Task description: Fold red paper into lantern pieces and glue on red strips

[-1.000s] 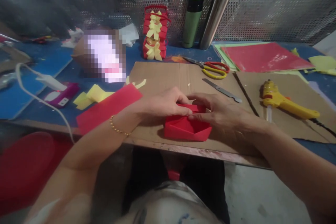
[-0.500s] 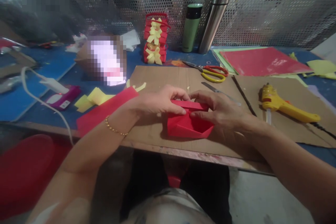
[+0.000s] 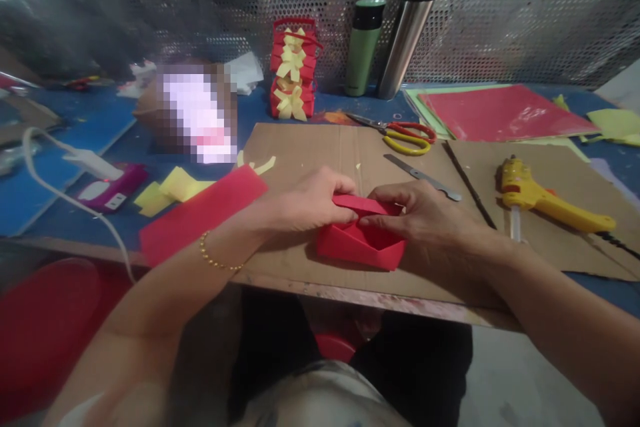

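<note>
So you've got a green bottle (image 3: 363,57) standing right beside a steel flask (image 3: 407,47) at the back of your blue table (image 3: 245,117), metal mesh (image 3: 500,20) behind both. Off to your left, a purple socket block (image 3: 123,187), a white cable (image 3: 75,203) dropping over the edge, and a red stool (image 3: 50,320) lower down.

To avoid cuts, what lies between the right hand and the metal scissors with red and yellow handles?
In the head view, a narrow grey metal blade lies there on brown cardboard.

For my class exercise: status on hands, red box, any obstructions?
Left hand, right hand gripping red box at far side. Open-topped, over cardboard. Blade beyond, apart from box.
</note>
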`<state>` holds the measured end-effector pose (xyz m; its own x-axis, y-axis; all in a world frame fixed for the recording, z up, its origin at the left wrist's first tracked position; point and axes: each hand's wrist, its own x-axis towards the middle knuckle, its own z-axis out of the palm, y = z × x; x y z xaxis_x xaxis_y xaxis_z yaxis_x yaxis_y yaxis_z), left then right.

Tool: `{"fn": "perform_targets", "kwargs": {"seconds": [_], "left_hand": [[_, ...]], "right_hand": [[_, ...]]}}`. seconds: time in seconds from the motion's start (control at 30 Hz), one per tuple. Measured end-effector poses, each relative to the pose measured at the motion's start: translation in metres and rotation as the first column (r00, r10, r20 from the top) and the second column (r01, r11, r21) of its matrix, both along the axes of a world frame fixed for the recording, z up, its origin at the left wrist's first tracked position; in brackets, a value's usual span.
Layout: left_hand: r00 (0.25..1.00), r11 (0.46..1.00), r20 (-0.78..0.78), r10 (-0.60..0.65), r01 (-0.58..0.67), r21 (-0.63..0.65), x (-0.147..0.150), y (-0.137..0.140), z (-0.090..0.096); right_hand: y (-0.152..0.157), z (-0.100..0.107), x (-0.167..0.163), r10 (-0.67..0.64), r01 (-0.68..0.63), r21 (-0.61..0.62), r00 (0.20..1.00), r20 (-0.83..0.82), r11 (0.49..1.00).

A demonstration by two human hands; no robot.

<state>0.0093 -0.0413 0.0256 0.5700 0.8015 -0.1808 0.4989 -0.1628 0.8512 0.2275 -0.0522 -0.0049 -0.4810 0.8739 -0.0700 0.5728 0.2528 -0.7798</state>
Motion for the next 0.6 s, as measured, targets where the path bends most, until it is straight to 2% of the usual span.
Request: {"fn": "perform_targets", "kwargs": {"seconds": [0.1, 0.23, 0.33, 0.43, 0.6], "left_hand": [[1.0, 0.995, 0.004, -0.005, 0.005, 0.095, 0.002, -0.003, 0.002], [0.998, 0.98, -0.051, -0.025, 0.035, 0.194, 0.002, -0.003, 0.006], [0.996, 0.976, -0.064, -0.065, 0.077, 0.204, 0.002, -0.001, 0.005], [0.993, 0.974, -0.073, -0.092, 0.105, 0.199, 0.0, -0.001, 0.006], [0.995, 0.983, -0.037, -0.091, 0.095, 0.156, -0.01, -0.01, 0.022]], "right_hand": [[-0.002, 0.002, 0.0, 0.018, -0.021, -0.056, 0.999, -0.041, 0.998], [-0.004, 0.005, -0.001, 0.013, -0.021, -0.069, 0.995, -0.103, 0.997], [-0.006, 0.007, -0.003, 0.026, -0.043, -0.114, 0.988, -0.151, 0.993], [-0.007, 0.008, -0.003, 0.045, -0.062, -0.105, 0.986, -0.161, 0.993], [-0.008, 0.009, 0.001, 0.063, -0.077, -0.054, 0.974, -0.217, 0.996]]}}
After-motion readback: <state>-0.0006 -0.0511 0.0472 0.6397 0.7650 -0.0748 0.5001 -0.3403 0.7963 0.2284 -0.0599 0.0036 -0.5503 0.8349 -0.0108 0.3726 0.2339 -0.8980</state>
